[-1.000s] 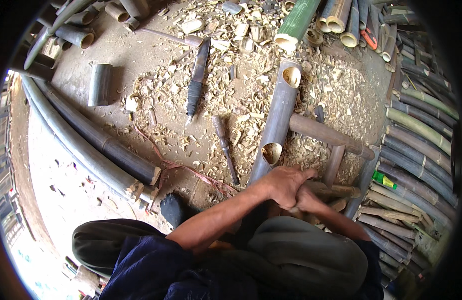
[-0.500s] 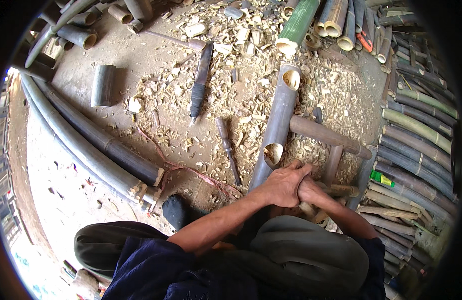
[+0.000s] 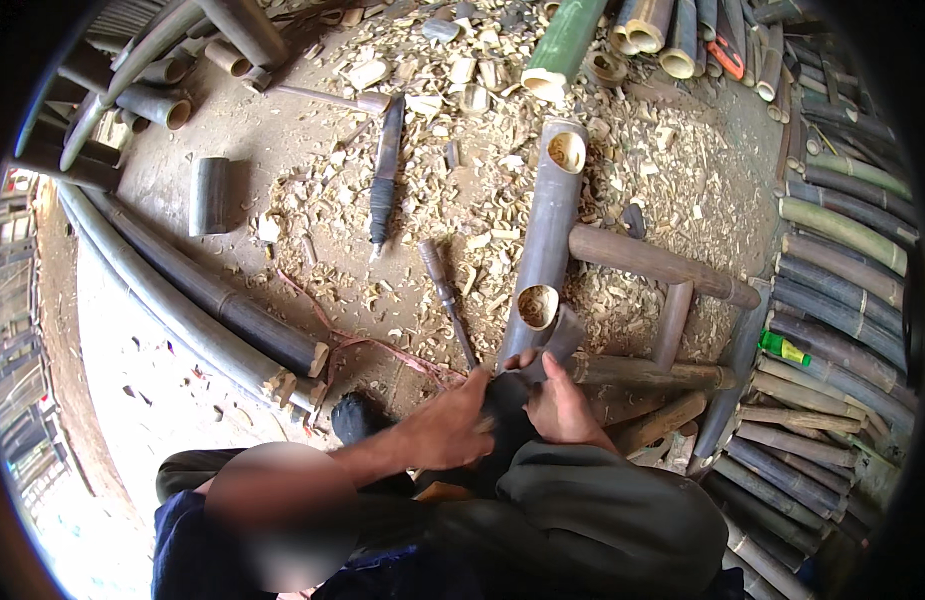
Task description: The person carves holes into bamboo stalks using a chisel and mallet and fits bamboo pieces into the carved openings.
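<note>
My right hand (image 3: 564, 402) is closed on a short, dark grey, curved piece (image 3: 564, 335), its thumb pressed along it; the piece may be bamboo or a sheet, I cannot tell. My left hand (image 3: 447, 427) is beside it, apart from the right hand, its fingers smeared by motion. Just ahead lies a dark bamboo pole (image 3: 545, 220) with two oval holes cut in its upper side. A brown bamboo crosspiece (image 3: 662, 262) joins it on the right. Left of the pole lie a chisel (image 3: 444, 285) with a wooden handle and a knife (image 3: 386, 175) with a black-wrapped handle.
Bamboo shavings (image 3: 487, 135) cover the ground ahead. Long bamboo poles (image 3: 217, 295) lie at left, near a short bamboo tube (image 3: 209, 196). A green bamboo pole (image 3: 562, 50) is at the far side. Stacked bamboo (image 3: 842, 260) lines the right, with a green bottle (image 3: 782, 347) on it.
My hands were clasped together over the pole's near end; now they are apart. The left moved left and nearer, and the dark grey piece shows in my right hand. The view has shifted slightly.
</note>
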The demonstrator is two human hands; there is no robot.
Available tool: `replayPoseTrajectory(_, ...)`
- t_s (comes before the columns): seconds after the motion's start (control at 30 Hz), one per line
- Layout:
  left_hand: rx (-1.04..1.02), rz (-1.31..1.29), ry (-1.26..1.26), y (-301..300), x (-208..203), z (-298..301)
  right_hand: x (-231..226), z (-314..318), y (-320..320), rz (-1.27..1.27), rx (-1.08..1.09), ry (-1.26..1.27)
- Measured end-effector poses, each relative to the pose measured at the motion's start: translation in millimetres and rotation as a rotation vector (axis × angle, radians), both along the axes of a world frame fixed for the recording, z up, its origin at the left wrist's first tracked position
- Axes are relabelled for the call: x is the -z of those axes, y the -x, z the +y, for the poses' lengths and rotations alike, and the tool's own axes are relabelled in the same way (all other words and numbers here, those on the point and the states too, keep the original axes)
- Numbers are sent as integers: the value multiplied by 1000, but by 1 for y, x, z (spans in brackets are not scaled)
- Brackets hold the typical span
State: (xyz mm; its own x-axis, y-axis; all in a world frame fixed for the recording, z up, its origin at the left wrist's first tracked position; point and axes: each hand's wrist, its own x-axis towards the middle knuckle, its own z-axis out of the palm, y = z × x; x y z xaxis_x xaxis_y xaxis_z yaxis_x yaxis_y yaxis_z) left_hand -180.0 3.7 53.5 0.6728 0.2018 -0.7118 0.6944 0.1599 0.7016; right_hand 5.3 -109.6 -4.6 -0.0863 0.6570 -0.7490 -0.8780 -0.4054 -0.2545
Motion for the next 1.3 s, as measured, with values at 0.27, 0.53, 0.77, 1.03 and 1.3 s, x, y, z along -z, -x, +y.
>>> replayPoseTrajectory(0.27, 555, 288, -758, -31, -36, 33, 44, 10, 5, 369, 73, 11)
replayPoseTrajectory(0.53, 619, 240, -408, -61, -43, 72, 37, 15, -8, 357, 64, -24)
replayPoseTrajectory(0.77, 205, 356, -161, -61, -17, 4, 28, 25, -48, -36, -276, 155)
replayPoseTrajectory(1.03, 529, 357, -515, -76, -39, 15, 46, 11, -45, 191, -179, 91)
replayPoseTrajectory(1.3, 639, 303, -323, -78, -48, 70, 37, 15, -14, 335, 23, 94)
